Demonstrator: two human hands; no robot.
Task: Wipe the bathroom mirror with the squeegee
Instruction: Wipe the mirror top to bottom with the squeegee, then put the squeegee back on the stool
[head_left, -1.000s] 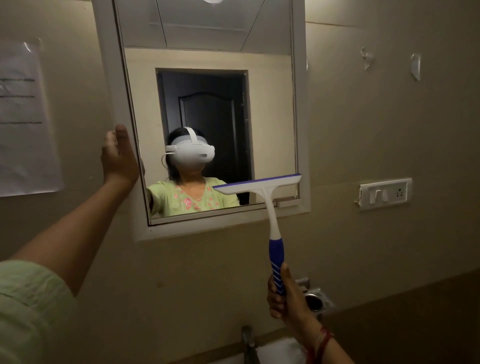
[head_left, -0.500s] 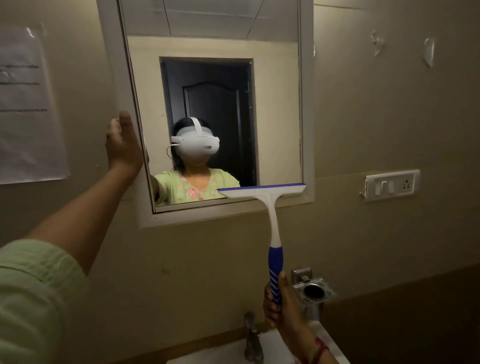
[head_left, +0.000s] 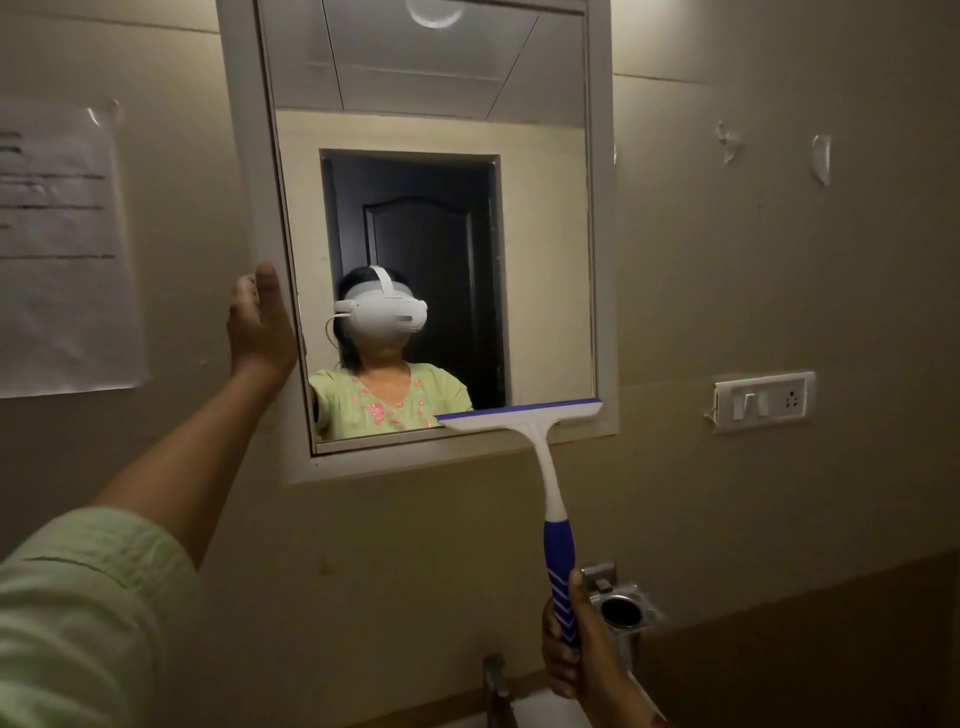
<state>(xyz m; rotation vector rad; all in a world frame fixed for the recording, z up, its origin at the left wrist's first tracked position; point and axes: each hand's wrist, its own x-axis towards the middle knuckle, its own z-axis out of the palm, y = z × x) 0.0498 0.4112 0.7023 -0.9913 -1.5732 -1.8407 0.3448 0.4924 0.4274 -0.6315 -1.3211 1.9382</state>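
The squeegee (head_left: 540, 457) is gripped by its blue handle in the right hand (head_left: 576, 649), its blade laid along the mirror's (head_left: 441, 130) bottom right edge. The mirror's left frame edge is touched by the left hand (head_left: 260, 327), fingers straight.

White squeegee (head_left: 540, 441) with blue blade edge and white-striped blue grip; white-framed mirror (head_left: 249, 156); pale green sleeve (head_left: 78, 613).

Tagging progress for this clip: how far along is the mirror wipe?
Done: over the last second the white-and-blue plastic squeegee slid to the bottom right of the white-framed wall mirror, ending a stroke there. In hand: the right hand grips its blue handle; the left hand rests on the frame's left edge. Left: probably the glass's left half; no wetness shows, so I cannot tell if it was wiped.
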